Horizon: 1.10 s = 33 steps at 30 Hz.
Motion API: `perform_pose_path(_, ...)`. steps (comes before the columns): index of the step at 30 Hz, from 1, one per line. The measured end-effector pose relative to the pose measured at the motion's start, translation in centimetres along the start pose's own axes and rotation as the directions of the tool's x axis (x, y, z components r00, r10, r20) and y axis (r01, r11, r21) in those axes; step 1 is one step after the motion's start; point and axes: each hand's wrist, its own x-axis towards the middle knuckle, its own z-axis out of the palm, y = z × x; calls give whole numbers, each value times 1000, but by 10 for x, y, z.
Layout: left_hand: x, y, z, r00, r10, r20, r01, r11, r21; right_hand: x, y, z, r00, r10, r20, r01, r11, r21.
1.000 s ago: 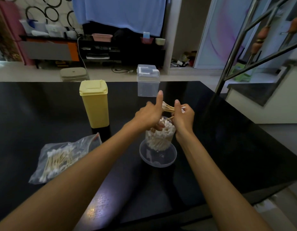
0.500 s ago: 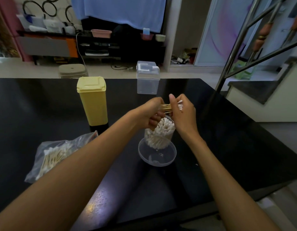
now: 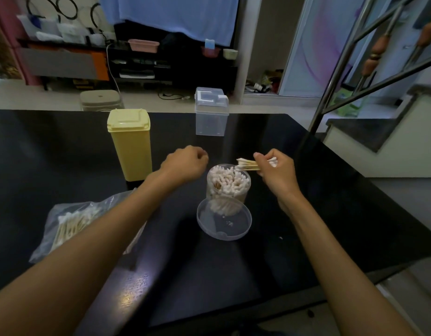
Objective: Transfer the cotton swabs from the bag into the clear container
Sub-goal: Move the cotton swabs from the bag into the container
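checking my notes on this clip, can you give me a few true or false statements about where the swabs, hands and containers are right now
1. The right hand holds a small bundle of cotton swabs. True.
2. The left hand grips the yellow container. False: it hangs beside the round clear container, curled, holding nothing.
3. The round clear container is empty. False: it is packed with swabs.
4. The bag lies on the table by the left forearm, with swabs inside. True.
5. A clear lid lies at the container's near side. True.

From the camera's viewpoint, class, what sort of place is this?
Probably a home living area: a glossy black table, a blue cloth hanging over cluttered shelving, and a metal stair railing.
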Motion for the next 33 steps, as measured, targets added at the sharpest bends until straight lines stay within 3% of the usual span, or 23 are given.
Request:
perform_pose_path(2, -1, -4, 6, 990, 32, 136, -40, 998, 55, -3, -2, -4, 994, 78, 83, -76, 997, -23)
perform_pose_path(4, -4, -2, 14, 964, 48, 263, -33, 998, -62, -7, -6, -6, 979, 132, 156, -128, 991, -33)
perform_pose_path(10, -33, 1, 25, 937, 39, 348, 50, 968, -245, -14, -16, -21, 917, 171, 359, -160, 985, -61)
perform_pose_path(13, -45, -5, 22, 943, 55, 329, 39, 961, -273, -21, -13, -21, 924, 137, 357, -125, 991, -55)
perform_pose_path(16, -41, -10, 13, 954, 191, 233, -128, 957, -262, -33, -6, -14, 973, 16, 230, 4, 996, -90)
perform_pose_path(18, -39, -8, 12, 924, 264, 277, -165, 928, -333, -42, -2, -12, 974, -146, 172, 177, 968, -180)
perform_pose_path(22, -33, -8, 28, 892, 291, 345, -155, 915, -372, -54, -1, -14, 899, -362, 247, 427, 850, -308)
perform_pose_path(26, -37, -10, 41, 913, 270, 306, -113, 888, -446, -62, -6, -10, 842, -457, 289, 539, 739, -403)
perform_pose_path(29, -39, -13, 48, 922, 274, 273, -119, 873, -474, -67, -9, -4, 897, -391, 204, 440, 834, -333)
perform_pose_path(31, -40, -13, 49, 927, 266, 265, -114, 873, -475, -64, -8, -1, 966, -205, 158, 241, 935, -262)
perform_pose_path(33, -41, -13, 48, 926, 268, 266, -120, 877, -464, -59, -3, -1, 982, -71, 173, 114, 959, -258)
